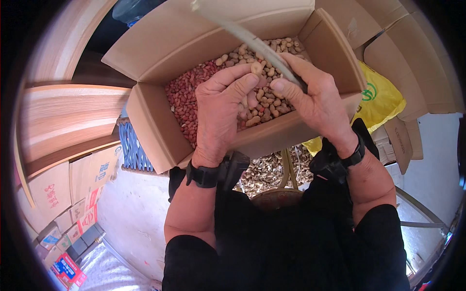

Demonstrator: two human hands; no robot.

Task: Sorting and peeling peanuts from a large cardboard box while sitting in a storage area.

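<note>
My left hand (222, 102) pinches an unshelled peanut (256, 68) between thumb and forefinger, above an open cardboard box (153, 120). My right hand (316, 96) grips a long pale strip-like tool (251, 38), whose far end sticks out up and to the left; its material is unclear. The tool's near end is hidden in the right palm. Shelled red peanut kernels (184, 98) fill the left side of the box. Unshelled peanuts (271, 105) lie on the right side, partly covered by both hands.
Below the box, a basket (278, 196) with a handle holds empty peanut shells (262, 172). A yellow plastic bag (380, 96) lies to the right, beside flattened cardboard (407, 62). At left stand a blue slatted crate (134, 147), wooden furniture (72, 120) and several cartons (54, 189).
</note>
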